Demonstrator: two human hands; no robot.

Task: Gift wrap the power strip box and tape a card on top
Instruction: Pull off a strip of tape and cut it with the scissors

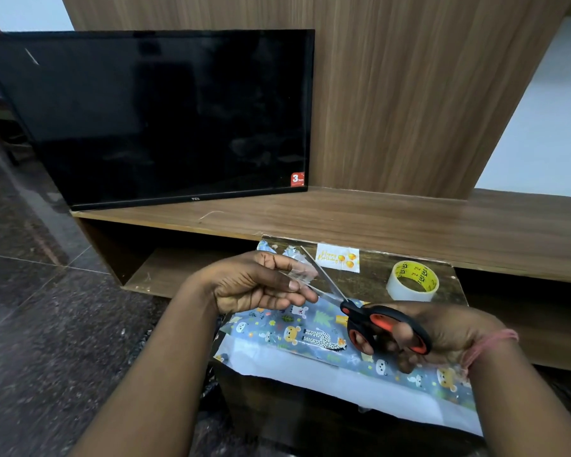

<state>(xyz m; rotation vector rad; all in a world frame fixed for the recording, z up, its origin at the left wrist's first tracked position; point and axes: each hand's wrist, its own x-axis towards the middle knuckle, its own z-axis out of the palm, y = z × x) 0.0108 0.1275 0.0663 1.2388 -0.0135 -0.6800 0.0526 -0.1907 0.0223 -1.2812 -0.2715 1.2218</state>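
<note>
The box, covered in blue animal-print wrapping paper [314,331], lies on a small dark table [373,275], with a white flap of paper [343,380] hanging over the near edge. My left hand [261,285] pinches a piece of clear tape [299,275] above the box. My right hand [439,334] grips black-and-orange scissors [386,324], whose blades are open across the tape. A white "Happy Birthday" card [337,257] lies at the table's far edge. A roll of clear tape [412,281] stands to the card's right.
A black TV [165,117] leans on a low wooden shelf unit [376,222] just behind the table. Dark stone floor [47,308] spreads to the left. A wooden panel rises behind the shelf.
</note>
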